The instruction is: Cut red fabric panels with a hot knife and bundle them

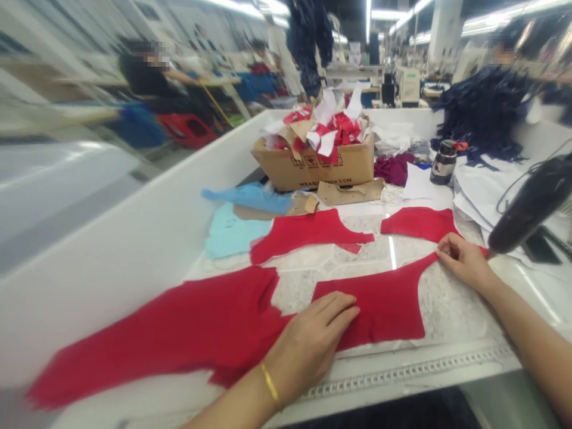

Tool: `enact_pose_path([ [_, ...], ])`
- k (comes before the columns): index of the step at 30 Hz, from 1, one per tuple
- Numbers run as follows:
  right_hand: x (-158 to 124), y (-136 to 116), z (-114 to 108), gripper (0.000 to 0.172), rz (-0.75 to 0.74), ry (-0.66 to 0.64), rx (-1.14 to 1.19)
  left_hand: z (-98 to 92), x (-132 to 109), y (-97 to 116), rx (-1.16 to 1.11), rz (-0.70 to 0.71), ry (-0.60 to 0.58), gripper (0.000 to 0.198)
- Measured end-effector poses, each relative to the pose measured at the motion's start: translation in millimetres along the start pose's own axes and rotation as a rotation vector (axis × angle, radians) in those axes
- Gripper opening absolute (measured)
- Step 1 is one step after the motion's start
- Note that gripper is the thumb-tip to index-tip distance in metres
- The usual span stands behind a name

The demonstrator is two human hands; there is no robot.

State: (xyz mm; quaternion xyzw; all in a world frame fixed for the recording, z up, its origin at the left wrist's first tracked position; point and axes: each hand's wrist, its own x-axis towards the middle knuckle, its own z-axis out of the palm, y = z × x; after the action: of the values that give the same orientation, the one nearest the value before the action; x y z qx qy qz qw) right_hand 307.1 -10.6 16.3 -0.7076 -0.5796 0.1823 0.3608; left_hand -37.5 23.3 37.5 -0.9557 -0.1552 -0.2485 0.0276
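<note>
On the table (292,289), left hand (310,339) lies flat on the red panel (386,304), right hand (465,262) pinches its narrow tip; I'd smooth gently, not tug.

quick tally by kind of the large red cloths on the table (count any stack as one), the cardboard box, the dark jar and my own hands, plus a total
Red cloths: 4
Box: 1
Jar: 1
Hands: 2
Total: 8

Ceiling strip lights (392,14), pale pillar (445,43), red stool (179,131)
</note>
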Motion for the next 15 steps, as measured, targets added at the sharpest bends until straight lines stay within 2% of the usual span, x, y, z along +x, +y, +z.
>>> enact_pose_path([
  [4,0,2,-1,0.015,0.032,0.040,-0.042,-1.9,1,0,-0.002,0.004,-0.013,0.036],
  [10,0,2,-9,0.012,0.068,0.133,-0.095,10.0,-9,-3,-0.030,-0.032,0.080,0.039],
  [15,-1,-2,-6,0.024,0.040,0.060,-0.050,4.6,-7,-1,0.008,-0.004,0.012,0.037],
])
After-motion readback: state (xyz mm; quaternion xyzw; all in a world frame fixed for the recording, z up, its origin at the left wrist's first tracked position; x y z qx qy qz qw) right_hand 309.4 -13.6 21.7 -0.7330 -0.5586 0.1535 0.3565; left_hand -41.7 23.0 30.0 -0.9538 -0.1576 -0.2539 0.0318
